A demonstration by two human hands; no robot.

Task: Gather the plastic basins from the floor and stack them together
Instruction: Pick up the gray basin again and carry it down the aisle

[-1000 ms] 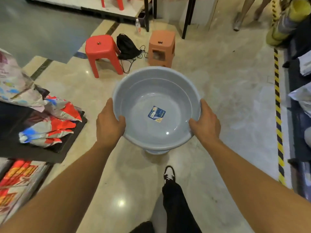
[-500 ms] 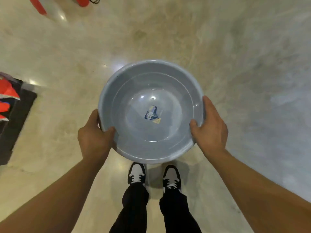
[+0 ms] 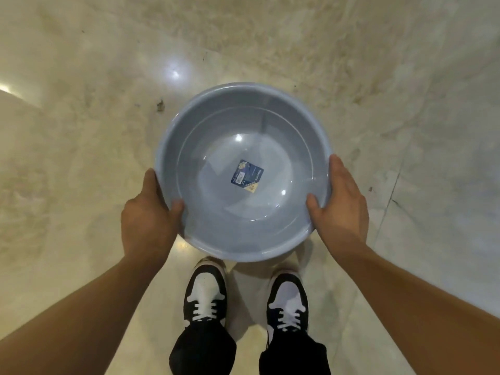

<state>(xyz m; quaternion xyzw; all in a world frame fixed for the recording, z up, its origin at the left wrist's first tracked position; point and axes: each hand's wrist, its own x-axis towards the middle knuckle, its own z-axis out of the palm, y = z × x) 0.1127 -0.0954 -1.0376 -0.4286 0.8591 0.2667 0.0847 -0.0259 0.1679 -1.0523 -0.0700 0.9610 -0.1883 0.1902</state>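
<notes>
A round grey-blue plastic basin [image 3: 216, 125] with a small blue label inside its bottom is held level above the floor, in front of my feet. My left hand [image 3: 147, 220] grips its rim on the left, thumb inside the bowl. My right hand [image 3: 342, 204] grips the rim on the right in the same way. The basin is upright. No other basin shows in this view.
Below lies a glossy beige marble floor [image 3: 81, 131] with light reflections. My two black-and-white sneakers [image 3: 205, 296] stand side by side just under the basin's near edge. A tile seam runs on the right.
The view has tipped down to straight over the floor; the stools, bag and packages left the frame. Both feet now stand together. The basin stays gripped in both hands.
</notes>
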